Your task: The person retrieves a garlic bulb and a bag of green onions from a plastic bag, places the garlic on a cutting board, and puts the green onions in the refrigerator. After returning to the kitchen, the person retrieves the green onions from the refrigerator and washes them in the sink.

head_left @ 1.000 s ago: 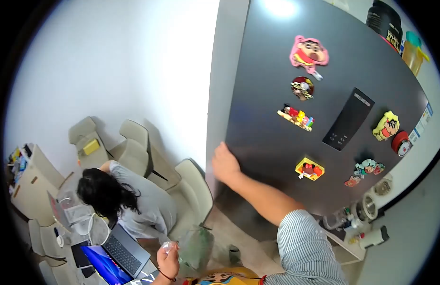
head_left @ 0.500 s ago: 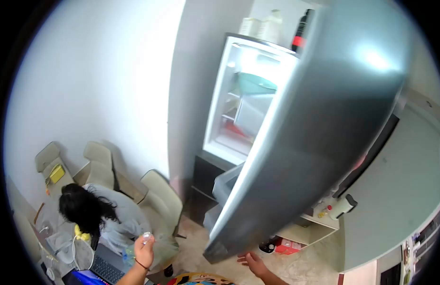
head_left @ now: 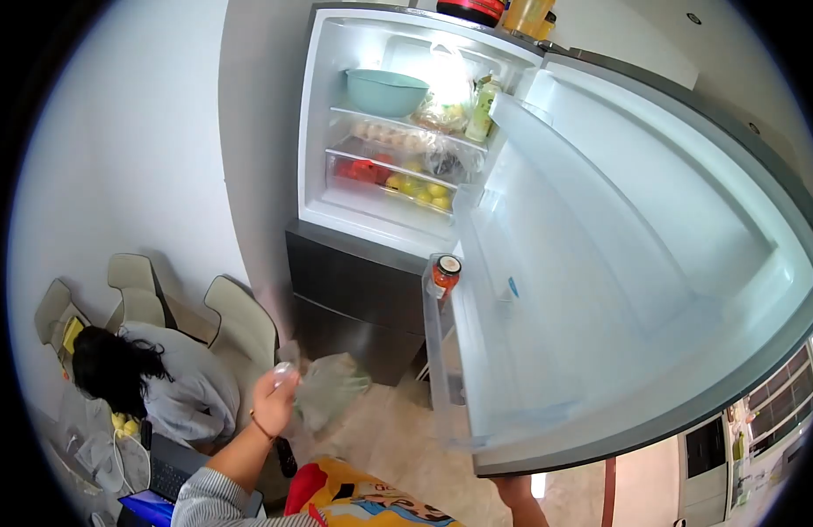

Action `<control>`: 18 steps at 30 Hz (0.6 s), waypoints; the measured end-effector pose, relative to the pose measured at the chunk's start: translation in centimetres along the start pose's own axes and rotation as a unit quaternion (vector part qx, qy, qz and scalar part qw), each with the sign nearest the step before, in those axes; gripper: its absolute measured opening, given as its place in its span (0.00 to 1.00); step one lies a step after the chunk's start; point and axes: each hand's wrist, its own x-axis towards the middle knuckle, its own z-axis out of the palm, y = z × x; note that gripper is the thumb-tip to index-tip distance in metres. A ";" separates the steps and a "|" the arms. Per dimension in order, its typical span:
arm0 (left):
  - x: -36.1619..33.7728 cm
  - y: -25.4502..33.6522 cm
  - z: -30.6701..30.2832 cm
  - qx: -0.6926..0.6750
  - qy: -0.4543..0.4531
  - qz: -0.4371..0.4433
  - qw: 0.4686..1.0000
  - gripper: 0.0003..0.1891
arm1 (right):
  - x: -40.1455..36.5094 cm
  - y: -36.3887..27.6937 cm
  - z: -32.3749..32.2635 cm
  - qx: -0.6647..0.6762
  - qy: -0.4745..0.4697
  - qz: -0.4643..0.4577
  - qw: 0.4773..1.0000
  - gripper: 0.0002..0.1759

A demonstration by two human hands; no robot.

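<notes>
My left hand [head_left: 274,400] is closed around the gathered top of a clear plastic bag [head_left: 332,386], which hangs in front of the fridge's dark lower drawers. What the bag holds is hard to make out; a little green shows through. At the bottom edge of the wide-open fridge door [head_left: 591,263] is my right hand [head_left: 512,492], its fingers hidden behind the door. Inside the lit fridge [head_left: 306,176] are a pale green bowl [head_left: 387,95], a green bottle [head_left: 483,110], eggs [head_left: 389,134] and yellow fruit [head_left: 424,191].
A jar [head_left: 446,274] stands in a door shelf. At the left, a person [head_left: 173,373] sits at a table with a laptop [head_left: 165,470]. Pale chairs [head_left: 244,316] line the wall. Containers [head_left: 472,10] rest on top of the fridge.
The fridge door has swung open to the right, showing its inner shelves. My left hand has moved toward the fridge with the bag, and my view has turned right.
</notes>
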 end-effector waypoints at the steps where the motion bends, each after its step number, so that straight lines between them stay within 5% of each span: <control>1: 0.8 0.4 1.1 -0.021 -0.023 0.004 0.999 0.09 | 0.2 -1.3 -0.2 0.011 0.037 -0.005 0.999 0.24; 2: 1.6 1.5 2.3 -0.021 -0.017 0.010 1.000 0.09 | 0.5 -2.2 -0.2 0.012 0.030 -0.009 0.999 0.24; 4: 3.1 3.4 4.3 0.022 -0.070 -0.016 0.997 0.08 | 0.6 -1.8 0.2 0.394 0.150 0.113 0.900 0.18; 5: 4.1 3.6 5.0 0.029 -0.070 -0.018 0.997 0.08 | 0.5 4.2 -2.6 0.392 0.061 0.123 0.910 0.35; 7: 6.5 3.5 6.5 0.036 -0.135 0.024 0.990 0.08 | 0.3 14.8 -1.3 0.026 0.135 0.239 0.961 0.19; 8: 7.7 2.8 7.1 0.034 -0.138 0.025 0.990 0.08 | -0.1 14.9 1.9 0.076 0.134 0.320 0.935 0.19; 10: 10.1 1.4 8.3 0.072 -0.210 0.078 0.972 0.08 | 1.3 9.2 11.7 -0.199 0.022 0.110 0.974 0.22; 11: 11.3 0.9 8.6 0.088 -0.251 0.100 0.959 0.08 | 3.5 3.2 15.8 -0.317 -0.006 -0.107 0.942 0.30; 13: 13.2 1.7 9.2 0.191 -0.335 0.108 0.916 0.09 | 8.4 -3.5 22.6 -0.419 0.057 -0.278 0.863 0.41; 15: 15.4 0.7 10.3 0.169 -0.416 0.156 0.880 0.08 | 14.1 -9.5 28.1 -0.450 0.065 -0.309 0.835 0.44; 16: 16.4 0.4 11.1 0.175 -0.454 0.194 0.852 0.07 | 17.1 -7.4 29.2 -0.451 0.074 -0.309 0.834 0.44; 18: 18.0 -0.1 11.4 0.179 -0.495 0.232 0.818 0.07 | 24.2 -1.9 30.7 -0.455 -0.216 -0.350 0.790 0.39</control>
